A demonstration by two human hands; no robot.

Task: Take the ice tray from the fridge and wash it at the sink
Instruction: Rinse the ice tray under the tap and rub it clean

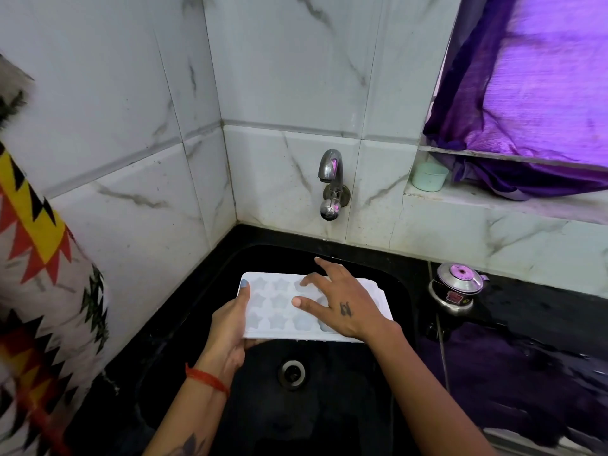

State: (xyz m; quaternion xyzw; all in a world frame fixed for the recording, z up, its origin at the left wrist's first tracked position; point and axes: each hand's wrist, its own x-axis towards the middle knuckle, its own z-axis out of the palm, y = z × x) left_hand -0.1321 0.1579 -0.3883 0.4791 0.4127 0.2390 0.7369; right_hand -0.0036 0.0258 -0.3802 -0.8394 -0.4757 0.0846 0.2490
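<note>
A white ice tray [279, 304] with star-shaped cells is held level over the black sink [329, 406]. My left hand [230, 327] grips its left end, thumb on the top rim and fingers underneath. My right hand [342, 301] lies on the tray's right half with fingers spread and straight, pressing on the cells. The steel tap [330, 185] sticks out of the tiled wall above the tray; no water is seen running. The drain [291, 373] shows below the tray.
A small steel pot with a lid [455, 291] stands on the black counter right of the sink. A pale green cup [429, 176] sits on the window ledge beside a purple curtain [533, 93]. A patterned cloth [42, 274] hangs at the left.
</note>
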